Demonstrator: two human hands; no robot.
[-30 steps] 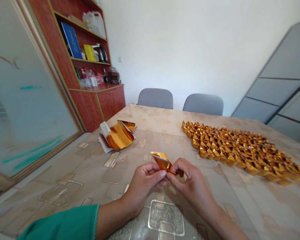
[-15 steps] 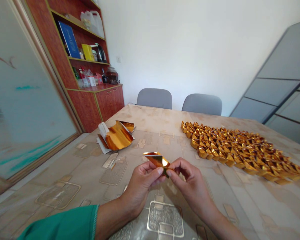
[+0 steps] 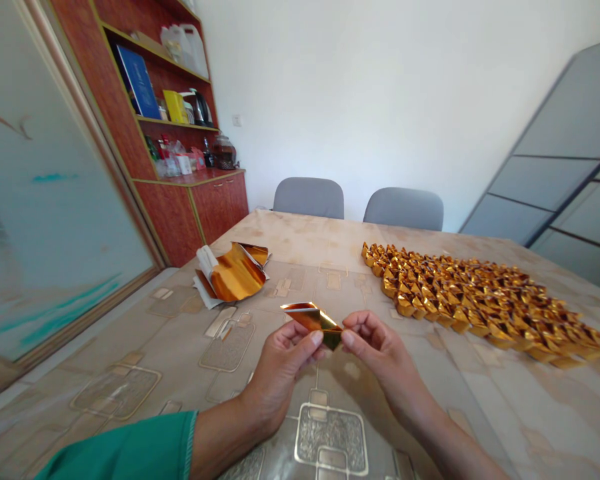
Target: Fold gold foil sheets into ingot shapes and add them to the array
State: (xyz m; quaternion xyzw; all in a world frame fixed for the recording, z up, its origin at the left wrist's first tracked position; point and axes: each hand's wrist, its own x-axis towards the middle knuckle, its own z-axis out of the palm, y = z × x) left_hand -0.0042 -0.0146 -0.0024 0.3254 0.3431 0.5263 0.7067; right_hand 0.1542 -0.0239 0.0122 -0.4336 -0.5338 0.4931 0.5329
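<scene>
A small folded piece of gold foil paper (image 3: 311,317) is held just above the table between both hands. My left hand (image 3: 283,363) pinches its near edge with thumb and fingers. My right hand (image 3: 380,350) pinches its right corner, fingers curled. A stack of flat gold foil sheets (image 3: 235,272) with white backing lies to the far left on the table. To the right, many finished gold paper ingots (image 3: 475,300) lie in close rows.
The table (image 3: 145,347) has a beige patterned cover. Two grey chairs (image 3: 310,197) stand at its far side. A red wooden cabinet (image 3: 180,133) with bottles and a kettle is at the left, beside a frosted glass door (image 3: 45,220).
The foil piece has been turned and shifted a little to the left and up between my fingers. Both hands stay together in the same place.
</scene>
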